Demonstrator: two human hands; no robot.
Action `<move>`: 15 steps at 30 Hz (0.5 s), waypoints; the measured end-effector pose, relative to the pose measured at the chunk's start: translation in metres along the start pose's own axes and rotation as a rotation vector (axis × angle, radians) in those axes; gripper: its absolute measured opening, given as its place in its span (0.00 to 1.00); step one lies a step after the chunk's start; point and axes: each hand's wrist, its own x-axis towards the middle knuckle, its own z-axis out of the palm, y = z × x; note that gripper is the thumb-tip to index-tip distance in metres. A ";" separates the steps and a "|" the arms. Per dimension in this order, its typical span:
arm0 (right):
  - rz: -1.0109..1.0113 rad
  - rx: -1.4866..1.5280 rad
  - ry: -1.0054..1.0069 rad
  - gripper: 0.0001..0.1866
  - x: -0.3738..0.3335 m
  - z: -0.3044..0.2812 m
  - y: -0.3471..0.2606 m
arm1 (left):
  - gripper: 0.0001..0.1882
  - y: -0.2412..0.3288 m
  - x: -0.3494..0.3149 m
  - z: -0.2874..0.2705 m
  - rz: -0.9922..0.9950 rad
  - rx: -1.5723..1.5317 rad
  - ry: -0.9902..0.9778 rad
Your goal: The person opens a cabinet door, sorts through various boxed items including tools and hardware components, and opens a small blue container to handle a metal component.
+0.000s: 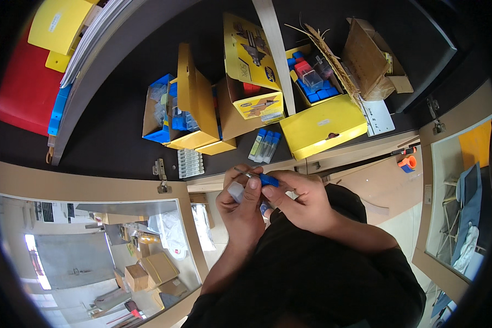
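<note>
In front of my chest, my left hand (245,210) is closed, with a clear plastic tube (235,192) held against its palm. A thin metal bit (244,173) shows at its fingertips; which hand bears it is hard to tell. My right hand (303,198) pinches a blue plastic cap (268,180) between thumb and forefinger, close to the left fingertips. Just beyond the hands, several clear tubes with blue ends (264,146) lie side by side on the dark shelf (120,147). A row of small white cases (191,163) sits left of them near the shelf edge.
Yellow cardboard boxes (323,127) of blue and red plastic cases stand along the shelf, split by an upright divider (275,49). A torn brown box (369,65) is at the far right. Open glass-paned doors (194,235) flank me. An orange ring-shaped thing (408,163) lies at right.
</note>
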 end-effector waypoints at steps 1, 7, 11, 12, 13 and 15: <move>-0.006 -0.020 -0.012 0.15 0.000 -0.001 0.004 | 0.07 0.002 -0.001 0.002 -0.010 -0.023 0.011; -0.020 0.029 -0.001 0.15 0.001 -0.001 0.007 | 0.11 0.000 -0.001 0.000 -0.022 -0.087 -0.023; 0.002 0.028 -0.032 0.18 0.001 -0.003 0.002 | 0.12 -0.002 0.000 -0.004 -0.002 -0.065 -0.008; -0.008 0.035 -0.028 0.18 0.001 -0.002 0.005 | 0.13 -0.002 0.001 -0.005 -0.017 -0.061 -0.008; -0.018 0.043 -0.023 0.19 0.001 -0.002 0.007 | 0.13 -0.001 0.003 -0.007 -0.031 -0.058 -0.008; -0.011 0.020 -0.044 0.20 0.001 -0.002 0.007 | 0.13 0.001 0.006 -0.011 -0.040 -0.065 -0.012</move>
